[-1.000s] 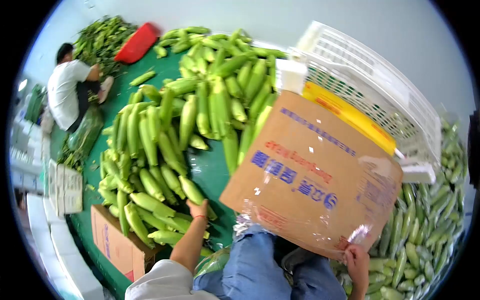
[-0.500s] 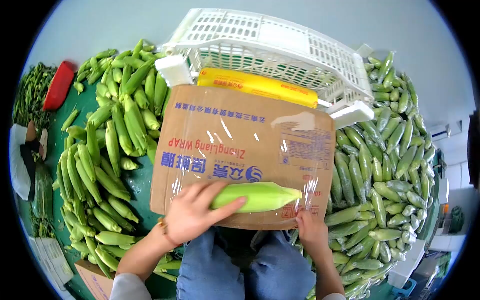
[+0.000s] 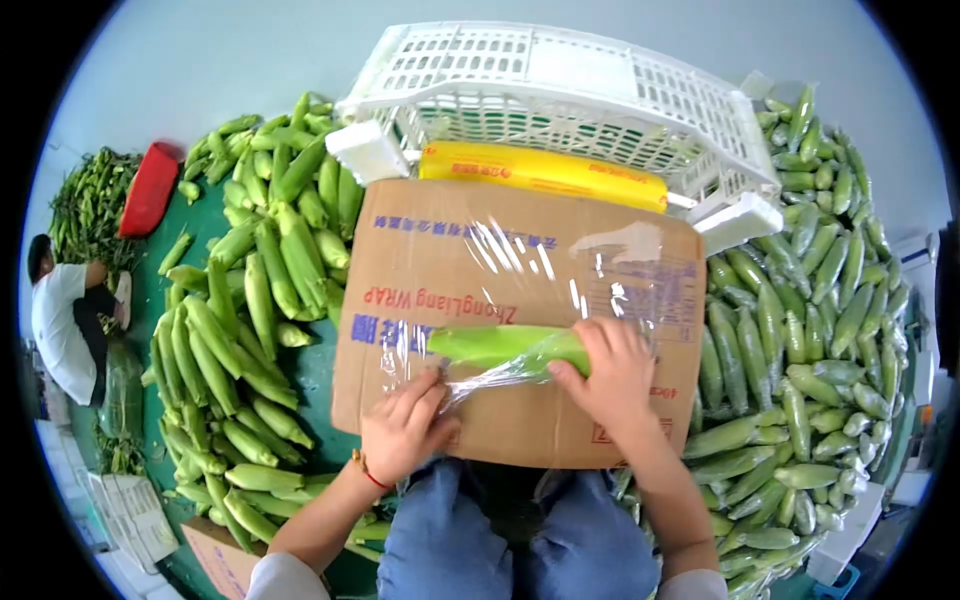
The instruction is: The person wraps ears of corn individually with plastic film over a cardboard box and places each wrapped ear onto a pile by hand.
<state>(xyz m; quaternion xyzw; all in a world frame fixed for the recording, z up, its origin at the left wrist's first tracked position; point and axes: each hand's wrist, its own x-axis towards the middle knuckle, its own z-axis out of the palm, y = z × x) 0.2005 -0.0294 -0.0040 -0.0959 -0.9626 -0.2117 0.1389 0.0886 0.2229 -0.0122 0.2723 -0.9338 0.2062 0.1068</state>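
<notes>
An ear of corn (image 3: 490, 346) in green husk lies crosswise on clear cling film (image 3: 505, 373), over a cardboard box (image 3: 400, 240). My right hand (image 3: 615, 375) grips its right end, thumb in front and fingers over the top. Bunched film stretches from the corn toward my left hand (image 3: 405, 425), whose fingers are pinched on it just below the corn's left end. A yellow film roll (image 3: 540, 178) sits behind the box, and film from it covers the box top.
A white plastic crate (image 3: 560, 80) stands behind the roll between white blocks. Unwrapped corn (image 3: 230, 370) is piled left, film-wrapped corn (image 3: 800, 380) right. A red container (image 3: 150, 190) and another person (image 3: 65, 320) are at far left.
My left hand has let go of the corn and moved down onto the film. My right hand has risen from the box's front edge to the corn, and film now folds over it.
</notes>
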